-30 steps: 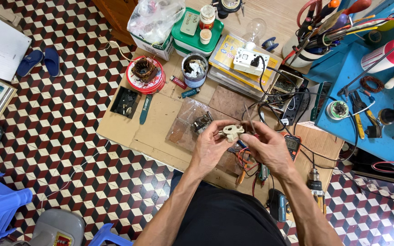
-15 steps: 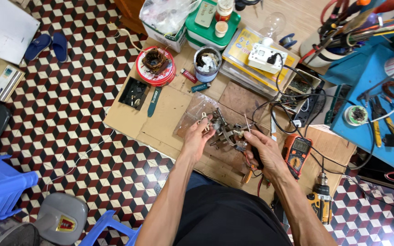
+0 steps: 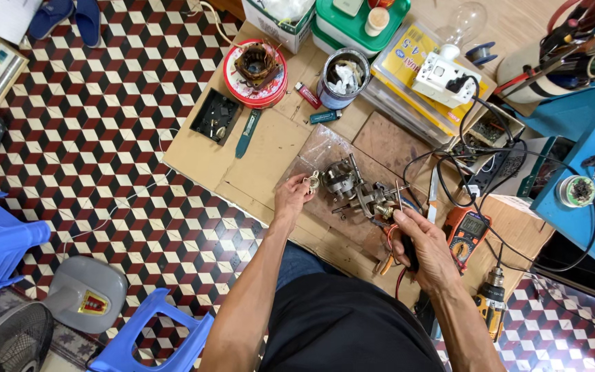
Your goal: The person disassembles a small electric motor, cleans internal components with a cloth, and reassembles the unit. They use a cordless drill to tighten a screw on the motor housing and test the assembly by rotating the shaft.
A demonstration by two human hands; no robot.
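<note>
— Where the cardboard sheet [image 3: 263,155] covers the patterned tile floor [image 3: 105,124], what do we see in the hands?

— We see the left hand [image 3: 293,195] pinching a small pale metal part [image 3: 311,182] between thumb and fingertips, just left of the small motor assembly [image 3: 342,180]. The part is held against the edge of a clear plastic bag [image 3: 318,148] that lies under the motor, near the middle of the cardboard.

— And the right hand?

— We find the right hand [image 3: 423,246] curled around a dark object whose kind we cannot tell; its fingers are closed, the thumb reaching toward brass-coloured fittings [image 3: 383,209] on the motor's right side. Red and orange wires [image 3: 388,241] run beneath the palm.

— What surrounds the work?

— We note an orange multimeter [image 3: 468,231] just right of the hand, a cordless drill [image 3: 492,303] below it, and black cables looping up to a white socket block [image 3: 439,76]. Farther up stand a grey tin [image 3: 342,77], a round red tin [image 3: 255,72] holding a copper winding, and a black tray [image 3: 215,116]. Blue plastic stools [image 3: 1,238] and a grey fan base [image 3: 84,293] sit well apart at lower left
</note>
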